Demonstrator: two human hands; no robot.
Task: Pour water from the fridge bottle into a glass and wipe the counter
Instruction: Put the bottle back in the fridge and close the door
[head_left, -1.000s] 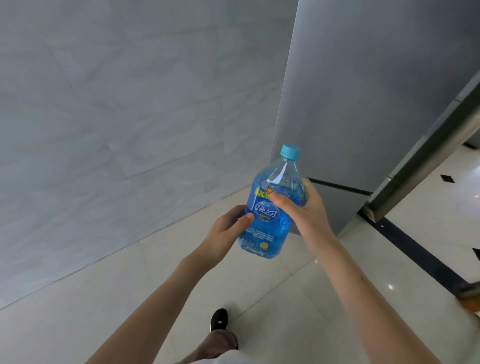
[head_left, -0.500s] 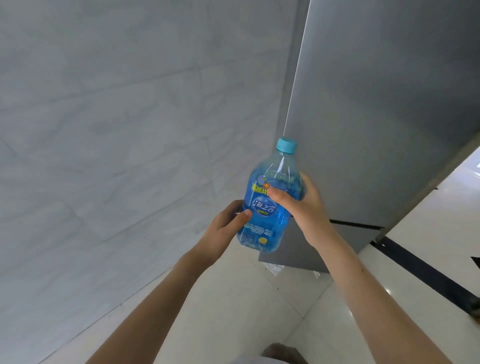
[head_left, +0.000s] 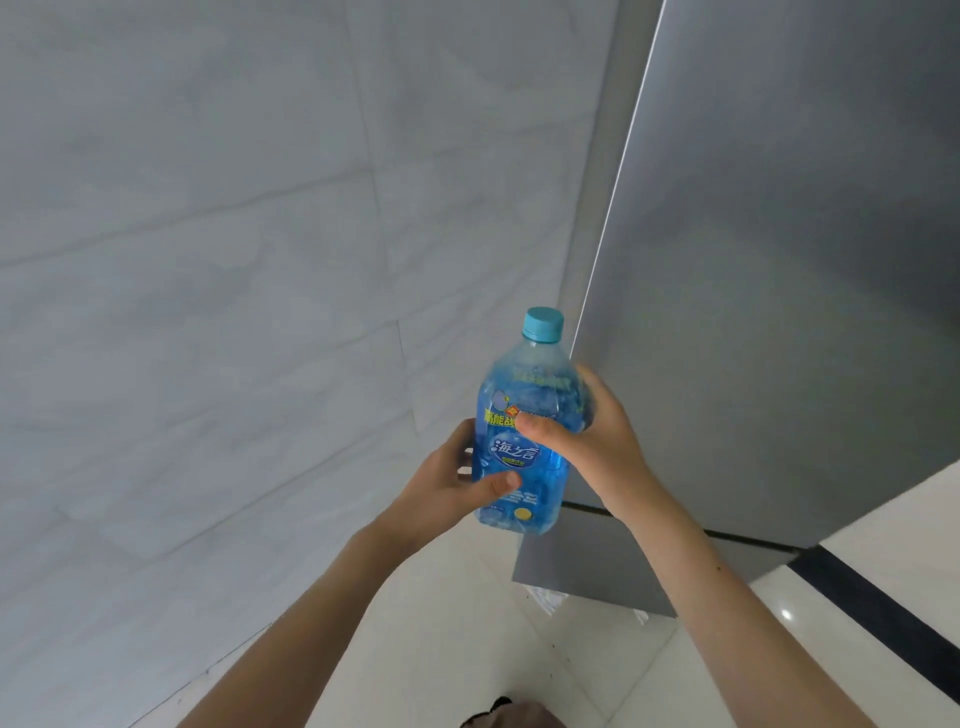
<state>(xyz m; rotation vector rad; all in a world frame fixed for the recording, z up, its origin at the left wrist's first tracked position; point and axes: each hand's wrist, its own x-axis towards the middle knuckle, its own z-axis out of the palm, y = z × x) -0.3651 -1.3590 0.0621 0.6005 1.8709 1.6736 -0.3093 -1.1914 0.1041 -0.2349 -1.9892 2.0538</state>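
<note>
Blue bottle (head_left: 524, 447) labelled 海之言, cap on, gripped by left hand (head_left: 447, 493) and right hand (head_left: 597, 447)

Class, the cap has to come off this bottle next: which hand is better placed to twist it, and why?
Right, probably. The right hand grips the bottle high on its shoulder, just below the cap; the left hand holds lower on the label and can steady it.

2 bare forearms (head_left: 332, 618), no sleeves; brownish trousers (head_left: 524, 717) below.
</note>
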